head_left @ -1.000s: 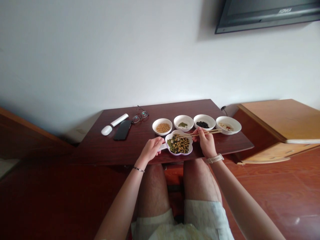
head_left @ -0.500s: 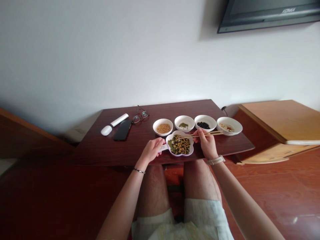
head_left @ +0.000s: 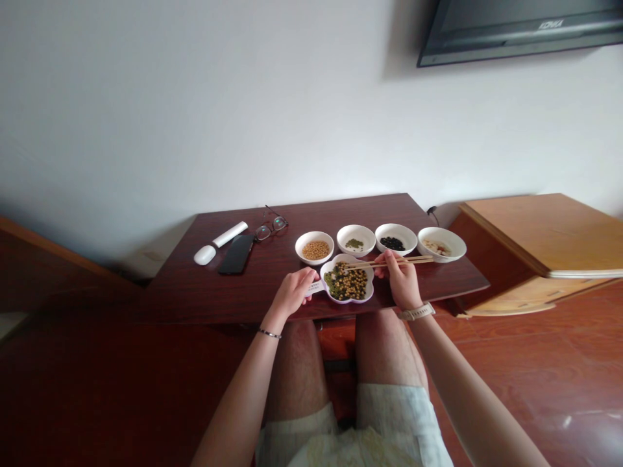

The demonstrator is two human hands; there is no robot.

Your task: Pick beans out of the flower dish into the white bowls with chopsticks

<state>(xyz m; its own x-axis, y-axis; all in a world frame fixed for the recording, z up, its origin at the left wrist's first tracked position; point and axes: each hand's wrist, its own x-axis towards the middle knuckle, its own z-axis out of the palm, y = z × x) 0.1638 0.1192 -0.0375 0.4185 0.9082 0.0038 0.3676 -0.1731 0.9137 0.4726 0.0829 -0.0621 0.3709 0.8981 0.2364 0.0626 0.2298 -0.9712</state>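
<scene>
**Item 1, right hand**: at centre right of the frame, we find it closed in a firm, narrow pinch on a pair of wooden chopsticks. The sticks run leftward, nearly parallel, and their tips sit close together above the upper left of the dish. We cannot tell whether a bean lies between them.

**Item 2, left hand**: at lower centre, its fingers rest against the dish's labelled tab. We cannot tell whether they grip it.

**Item 3, white flower-shaped dish**: it sits at the near table edge, between the hands, and holds mixed beans, yellow and green.

**Item 4, four round white bowls**, in a row beyond the dish, left to right:
- pale yellow beans
- a small green portion
- black beans
- a pale, indistinct portion

**Surroundings:** a dark wooden table bears a phone, a computer mouse, a white case and glasses at its left.

We judge the step in hand to be work with the chopsticks over the mixed beans. A pick there calls for the tips to close precisely on one bean, with the dish kept steady.
</scene>
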